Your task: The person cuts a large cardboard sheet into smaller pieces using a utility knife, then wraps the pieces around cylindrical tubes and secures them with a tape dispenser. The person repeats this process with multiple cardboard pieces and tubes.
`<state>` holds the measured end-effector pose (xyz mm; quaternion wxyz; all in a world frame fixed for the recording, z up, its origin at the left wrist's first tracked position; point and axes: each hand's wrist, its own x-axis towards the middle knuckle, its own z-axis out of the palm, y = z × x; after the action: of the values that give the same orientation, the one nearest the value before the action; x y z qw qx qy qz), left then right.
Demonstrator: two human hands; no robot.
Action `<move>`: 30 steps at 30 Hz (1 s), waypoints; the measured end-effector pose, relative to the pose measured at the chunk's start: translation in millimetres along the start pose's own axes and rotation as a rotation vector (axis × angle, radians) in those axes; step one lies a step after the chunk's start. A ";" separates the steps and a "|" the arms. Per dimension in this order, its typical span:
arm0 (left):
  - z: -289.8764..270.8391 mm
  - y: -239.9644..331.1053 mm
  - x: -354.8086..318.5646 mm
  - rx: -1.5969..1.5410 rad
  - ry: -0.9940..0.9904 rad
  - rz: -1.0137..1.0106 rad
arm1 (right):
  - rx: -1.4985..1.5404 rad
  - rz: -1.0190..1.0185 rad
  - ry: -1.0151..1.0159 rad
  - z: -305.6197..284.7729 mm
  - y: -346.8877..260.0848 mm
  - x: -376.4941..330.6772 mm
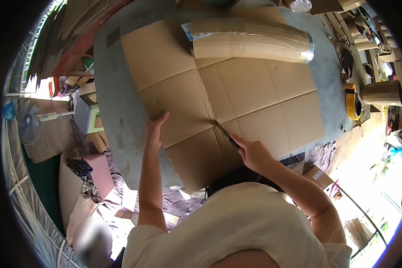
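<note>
Brown cardboard (183, 96) lies spread on the grey table (120, 149) before me. My right hand (257, 155) is wrapped around a dark, knife-like tool (228, 136), its tip at a crease. My left hand (153, 130) lays its thumb over the sheet's left edge; its other fingers are hidden, so I can't tell whether they pinch. Should the sheet slip, the tool could skid off the crease.
</note>
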<state>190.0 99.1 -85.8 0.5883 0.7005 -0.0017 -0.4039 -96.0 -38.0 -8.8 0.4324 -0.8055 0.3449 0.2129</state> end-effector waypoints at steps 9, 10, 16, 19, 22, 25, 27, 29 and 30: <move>5.1 15.1 -38.0 -0.052 -0.017 0.115 | -0.039 -0.109 0.116 4.5 -5.8 13.9; 3.3 13.4 -37.9 -0.050 -0.001 0.112 | -0.036 -0.092 0.086 1.8 -7.4 0.7; 6.8 16.8 -38.9 0.043 0.052 0.124 | -0.171 -0.059 0.035 3.6 -6.9 -25.9; 14.2 22.5 -43.9 0.031 0.040 0.184 | -0.194 -0.038 0.035 6.3 -7.4 -17.3; 10.9 19.6 -51.2 -0.036 0.045 0.183 | -0.176 -0.030 -0.024 8.6 0.2 -43.6; 14.1 23.4 -52.7 -0.003 0.076 0.184 | -0.199 -0.025 -0.063 9.8 1.2 -52.8; 15.8 27.2 -54.4 0.046 0.090 0.177 | -0.195 -0.023 -0.040 10.4 -1.6 -41.8; 16.7 30.0 -57.3 -0.004 0.056 0.239 | -0.157 -0.033 0.017 14.4 -4.5 -18.4; 13.6 29.8 -59.2 -0.028 0.053 0.267 | -0.171 -0.039 -0.006 15.3 -3.1 -23.8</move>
<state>156.5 107.0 -27.5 0.6464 0.6962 -0.0740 -0.3034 -110.3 -15.1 0.0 0.3672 -0.8452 0.3086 0.2355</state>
